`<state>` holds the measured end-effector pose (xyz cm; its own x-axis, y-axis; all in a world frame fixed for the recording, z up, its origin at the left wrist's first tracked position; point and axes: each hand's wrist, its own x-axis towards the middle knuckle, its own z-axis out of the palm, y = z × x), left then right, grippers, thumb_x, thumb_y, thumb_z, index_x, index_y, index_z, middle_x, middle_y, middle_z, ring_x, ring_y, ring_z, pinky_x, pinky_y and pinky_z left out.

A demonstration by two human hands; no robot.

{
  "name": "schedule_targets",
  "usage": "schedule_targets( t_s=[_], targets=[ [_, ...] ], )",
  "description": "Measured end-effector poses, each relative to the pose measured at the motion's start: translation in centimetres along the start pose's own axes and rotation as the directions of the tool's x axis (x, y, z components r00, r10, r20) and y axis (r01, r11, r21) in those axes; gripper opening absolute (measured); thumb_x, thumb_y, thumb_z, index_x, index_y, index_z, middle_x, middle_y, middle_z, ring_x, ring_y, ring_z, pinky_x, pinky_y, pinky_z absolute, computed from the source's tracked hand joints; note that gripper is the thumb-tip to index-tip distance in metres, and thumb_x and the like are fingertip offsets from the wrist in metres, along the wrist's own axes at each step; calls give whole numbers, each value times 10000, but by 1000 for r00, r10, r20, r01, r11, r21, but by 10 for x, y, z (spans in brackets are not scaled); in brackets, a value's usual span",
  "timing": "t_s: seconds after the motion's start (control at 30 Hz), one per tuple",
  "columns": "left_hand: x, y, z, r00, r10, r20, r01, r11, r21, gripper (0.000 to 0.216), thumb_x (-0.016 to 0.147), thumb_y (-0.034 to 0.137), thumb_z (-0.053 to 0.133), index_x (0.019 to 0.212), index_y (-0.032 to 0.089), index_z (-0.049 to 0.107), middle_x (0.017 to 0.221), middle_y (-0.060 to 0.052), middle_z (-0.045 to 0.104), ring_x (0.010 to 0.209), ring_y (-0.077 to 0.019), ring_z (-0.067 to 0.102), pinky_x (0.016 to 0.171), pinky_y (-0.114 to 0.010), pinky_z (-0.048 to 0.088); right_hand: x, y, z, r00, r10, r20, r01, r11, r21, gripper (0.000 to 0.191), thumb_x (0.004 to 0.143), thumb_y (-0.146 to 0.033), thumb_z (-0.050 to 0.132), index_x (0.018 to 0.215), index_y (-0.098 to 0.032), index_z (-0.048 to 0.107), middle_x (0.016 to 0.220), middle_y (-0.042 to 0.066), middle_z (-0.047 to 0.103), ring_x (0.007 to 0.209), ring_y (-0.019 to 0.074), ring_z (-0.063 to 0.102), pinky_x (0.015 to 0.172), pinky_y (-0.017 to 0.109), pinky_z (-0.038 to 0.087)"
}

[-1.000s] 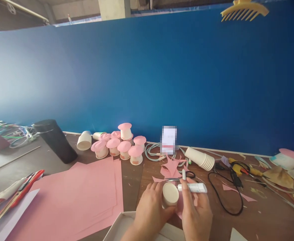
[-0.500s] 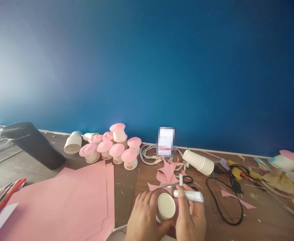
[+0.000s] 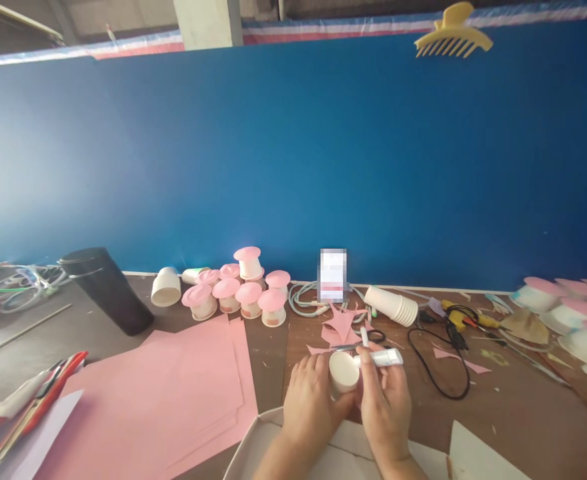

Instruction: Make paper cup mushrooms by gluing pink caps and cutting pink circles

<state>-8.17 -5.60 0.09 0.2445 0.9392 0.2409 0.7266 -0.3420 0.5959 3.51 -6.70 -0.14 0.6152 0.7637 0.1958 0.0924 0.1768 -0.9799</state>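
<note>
My left hand (image 3: 311, 403) is wrapped round a small white paper cup (image 3: 344, 372), its flat bottom turned toward me. My right hand (image 3: 386, 407) grips a white glue tube (image 3: 384, 358) with its tip against the rim of the cup's bottom. Both hands hover low over the brown table (image 3: 513, 413), just above a white box (image 3: 253, 453) at the near edge. Pink paper scraps (image 3: 341, 325) and black-handled scissors (image 3: 373, 337) lie just beyond the hands.
A stack of pink paper sheets (image 3: 173, 393) lies left. Several pink-topped cups (image 3: 246, 293) cluster by the blue wall, with a dark cylinder (image 3: 106, 290), lying stacked cups (image 3: 391, 305), a black cable (image 3: 438, 367), a yellow tool (image 3: 456, 317) and more pink-topped shapes (image 3: 573, 313) far right.
The view tilted down and then back up; the hands stay together on the cup and glue tube, with the tube tip still at the cup's bottom.
</note>
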Motion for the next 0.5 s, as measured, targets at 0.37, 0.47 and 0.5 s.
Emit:
schedule_targets(
  t_s=[0.37, 0.47, 0.5],
  targets=[
    [-2, 5, 5, 998, -64, -17, 63, 996, -71, 467, 745, 476, 665, 1130, 225, 580, 1036, -70, 636, 977, -286, 559, 874, -425, 446, 0, -9, -1, 998, 50, -41, -52, 997, -61, 442, 806, -560, 599, 1028, -178, 593, 976, 87, 688, 928, 250, 629, 806, 354, 479],
    [-3, 5, 7, 998, -50, -29, 48, 997, -58, 479, 746, 455, 669, 1153, 222, 571, 1048, -73, 636, 990, -286, 560, 883, -423, 448, 0, -8, -1, 998, 52, -30, -53, 998, -26, 410, 827, -535, 596, 1049, -190, 578, 1000, 83, 680, 953, 243, 621, 830, 354, 472],
    [-3, 5, 7, 998, -45, -33, 43, 998, -50, 491, 738, 439, 679, 1162, 218, 568, 1056, -74, 636, 998, -287, 559, 888, -423, 447, 0, -8, -1, 998, 54, -31, -55, 998, -12, 407, 832, -528, 596, 1060, -192, 574, 1007, 82, 679, 955, 241, 622, 827, 352, 473]
  ],
)
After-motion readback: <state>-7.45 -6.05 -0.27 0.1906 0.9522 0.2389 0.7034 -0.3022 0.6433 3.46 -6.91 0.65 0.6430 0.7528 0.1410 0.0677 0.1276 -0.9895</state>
